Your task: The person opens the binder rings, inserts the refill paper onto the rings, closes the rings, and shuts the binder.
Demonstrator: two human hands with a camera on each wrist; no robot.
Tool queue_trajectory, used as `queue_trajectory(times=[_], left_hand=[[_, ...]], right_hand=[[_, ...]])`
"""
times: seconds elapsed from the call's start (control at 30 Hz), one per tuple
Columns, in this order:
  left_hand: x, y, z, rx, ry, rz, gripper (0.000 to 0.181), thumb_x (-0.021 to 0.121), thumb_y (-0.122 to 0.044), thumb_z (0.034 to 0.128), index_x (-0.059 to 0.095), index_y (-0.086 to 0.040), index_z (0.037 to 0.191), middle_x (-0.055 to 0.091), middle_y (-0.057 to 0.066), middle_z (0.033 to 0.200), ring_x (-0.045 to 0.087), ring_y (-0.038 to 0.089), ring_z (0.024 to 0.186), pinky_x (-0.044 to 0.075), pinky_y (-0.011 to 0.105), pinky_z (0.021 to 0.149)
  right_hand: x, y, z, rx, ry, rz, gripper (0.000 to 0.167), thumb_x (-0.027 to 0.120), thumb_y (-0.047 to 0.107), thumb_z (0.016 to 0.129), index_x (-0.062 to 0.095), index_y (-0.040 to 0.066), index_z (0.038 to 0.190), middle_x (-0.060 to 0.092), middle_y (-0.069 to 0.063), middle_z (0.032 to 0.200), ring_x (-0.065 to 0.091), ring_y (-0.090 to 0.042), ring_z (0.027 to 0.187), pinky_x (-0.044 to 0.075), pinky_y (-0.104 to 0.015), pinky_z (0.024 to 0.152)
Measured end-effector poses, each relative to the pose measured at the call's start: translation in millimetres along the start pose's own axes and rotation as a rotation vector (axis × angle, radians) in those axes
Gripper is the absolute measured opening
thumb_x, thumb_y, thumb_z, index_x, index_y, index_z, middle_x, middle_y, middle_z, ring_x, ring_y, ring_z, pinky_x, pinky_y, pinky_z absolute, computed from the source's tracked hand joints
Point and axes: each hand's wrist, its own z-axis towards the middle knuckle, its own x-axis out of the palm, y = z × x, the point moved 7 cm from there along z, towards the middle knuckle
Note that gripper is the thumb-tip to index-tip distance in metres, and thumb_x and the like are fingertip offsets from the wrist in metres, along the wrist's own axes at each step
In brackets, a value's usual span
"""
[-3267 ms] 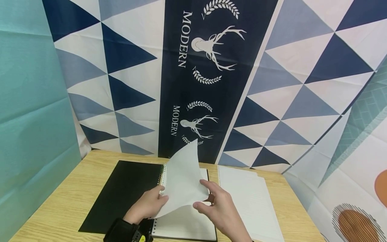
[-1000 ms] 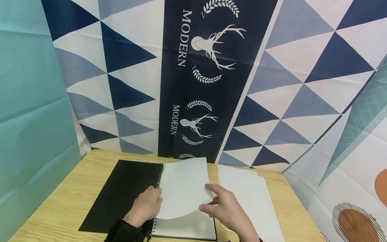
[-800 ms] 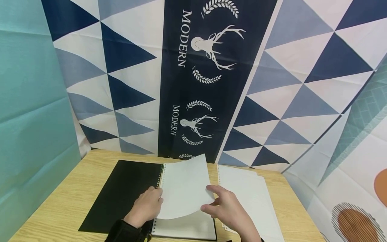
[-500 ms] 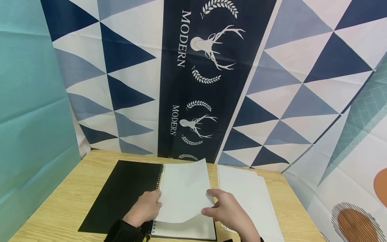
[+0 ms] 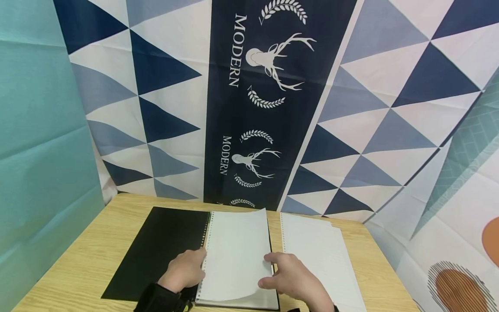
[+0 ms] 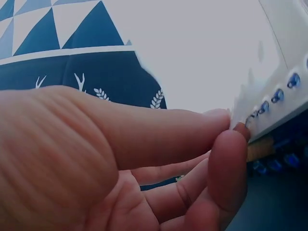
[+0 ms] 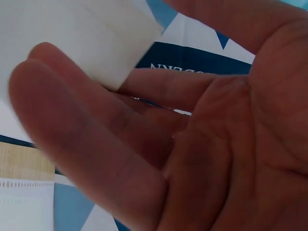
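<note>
A loose-leaf notebook lies spread on the table, its black cover (image 5: 156, 251) to the left. Over its right-hand pages hangs a white sheet of paper (image 5: 235, 255), punched with holes along the left edge and slightly curled at its corners. My left hand (image 5: 184, 269) pinches that punched edge between thumb and finger, close beside the rings (image 6: 276, 96). At the sheet's right edge is my right hand (image 5: 294, 277), thumb and fingers spread apart. In the right wrist view its extended fingers (image 7: 82, 134) lie against or just beside the paper (image 7: 106, 38).
To the right of the notebook lies a stack of punched white sheets (image 5: 315, 255), partly under the right forearm. Wood-grain table (image 5: 82, 251) shows around everything. A patterned cloth (image 5: 167, 108) hangs behind the back edge.
The sheet, raised and tilted earlier, has come down over the notebook pages and nearer to me. Both hands have moved slightly toward me with it; the left still pinches the sheet.
</note>
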Motion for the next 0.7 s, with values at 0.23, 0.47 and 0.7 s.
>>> queue_trajectory(times=[0.23,0.47,0.7], left_hand=[[-1.3,0.6,-2.0,-0.002,-0.021,0.015,0.048,0.073,0.001,0.0831,0.059,0.003,0.128,0.062,0.012,0.09,0.051,0.026,0.073,0.038,0.042,0.063],[-0.1,1.5,-2.5,-0.009,0.009,0.018,0.044,0.073,0.0,0.085,0.06,0.003,0.127,0.062,0.012,0.09,0.051,0.027,0.074,0.038,0.043,0.065],[2.8,2.6,-1.4,-0.004,0.058,0.012,0.039,0.068,0.002,0.0895,0.058,0.002,0.128,0.058,0.012,0.089,0.05,0.028,0.077,0.035,0.046,0.068]], right_hand=[[4.7,1.8,3.0,-0.057,0.034,-0.11,0.047,0.085,0.024,0.077,0.072,-0.005,0.112,0.071,-0.003,0.089,0.059,-0.015,0.077,0.048,-0.031,0.066],[4.1,0.1,4.0,-0.052,0.03,-0.149,0.047,0.082,0.029,0.081,0.072,-0.005,0.112,0.073,-0.007,0.095,0.062,-0.019,0.084,0.052,-0.039,0.073],[3.8,-1.9,4.8,-0.04,0.031,-0.151,0.046,0.08,0.03,0.085,0.072,-0.005,0.113,0.074,-0.014,0.103,0.067,-0.027,0.094,0.054,-0.051,0.082]])
